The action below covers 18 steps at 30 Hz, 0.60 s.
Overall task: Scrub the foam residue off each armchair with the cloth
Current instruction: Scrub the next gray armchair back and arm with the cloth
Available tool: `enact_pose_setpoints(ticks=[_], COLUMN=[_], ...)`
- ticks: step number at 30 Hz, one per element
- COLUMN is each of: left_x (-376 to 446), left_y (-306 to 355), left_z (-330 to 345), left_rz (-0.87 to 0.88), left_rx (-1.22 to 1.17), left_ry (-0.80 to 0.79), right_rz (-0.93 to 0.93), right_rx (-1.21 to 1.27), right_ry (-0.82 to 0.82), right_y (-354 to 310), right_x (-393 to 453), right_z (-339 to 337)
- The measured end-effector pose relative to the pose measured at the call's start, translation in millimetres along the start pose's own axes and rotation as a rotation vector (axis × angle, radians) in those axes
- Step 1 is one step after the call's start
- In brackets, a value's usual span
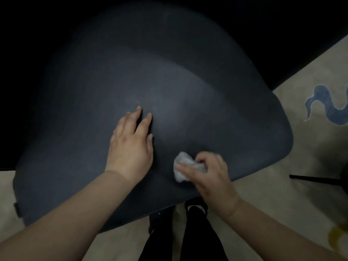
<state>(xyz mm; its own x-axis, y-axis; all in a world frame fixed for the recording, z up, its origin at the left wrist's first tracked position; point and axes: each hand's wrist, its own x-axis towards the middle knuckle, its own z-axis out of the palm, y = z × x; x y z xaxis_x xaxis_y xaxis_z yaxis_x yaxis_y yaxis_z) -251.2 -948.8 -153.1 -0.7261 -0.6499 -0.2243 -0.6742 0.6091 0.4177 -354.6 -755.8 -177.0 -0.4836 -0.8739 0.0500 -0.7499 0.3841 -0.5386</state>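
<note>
Head view: a dark armchair (169, 81) fills the frame, standing on a pale patterned rug (310, 147). The left hand (131, 142) lies flat on the seat, fingers straight and spread. The right hand (212, 176) grips a crumpled white cloth (183, 164), pressed against the seat near its front edge.

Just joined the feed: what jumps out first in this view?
A large dark grey upholstered armchair fills most of the frame. The left hand rests flat on its middle, while the right hand grips a crumpled white cloth against its near edge. At far right, a beige carpet carries a blue swirl pattern.
</note>
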Motion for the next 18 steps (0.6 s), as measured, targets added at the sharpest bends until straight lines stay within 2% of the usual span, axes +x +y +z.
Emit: enact_pose_setpoints(ticks=[5,11,14,18], left_x=[17,54,69,87], left_y=[12,23,25,29], left_z=[-1,-2,-2,-4], left_rz=[0.006,-0.015,-0.01,-0.018], left_rx=[-0.002,0.001,0.005,0.01], left_ry=[-0.003,0.014,0.014,0.02], right_rz=[0.008,0.268,0.371,0.315], right_rx=[-0.022,-0.005,0.016,-0.005], right_ry=[0.06,0.252,0.29,0.255], right_y=[17,42,60,50], right_x=[27,127,162,139], right_z=[-10,-22,-32,-32])
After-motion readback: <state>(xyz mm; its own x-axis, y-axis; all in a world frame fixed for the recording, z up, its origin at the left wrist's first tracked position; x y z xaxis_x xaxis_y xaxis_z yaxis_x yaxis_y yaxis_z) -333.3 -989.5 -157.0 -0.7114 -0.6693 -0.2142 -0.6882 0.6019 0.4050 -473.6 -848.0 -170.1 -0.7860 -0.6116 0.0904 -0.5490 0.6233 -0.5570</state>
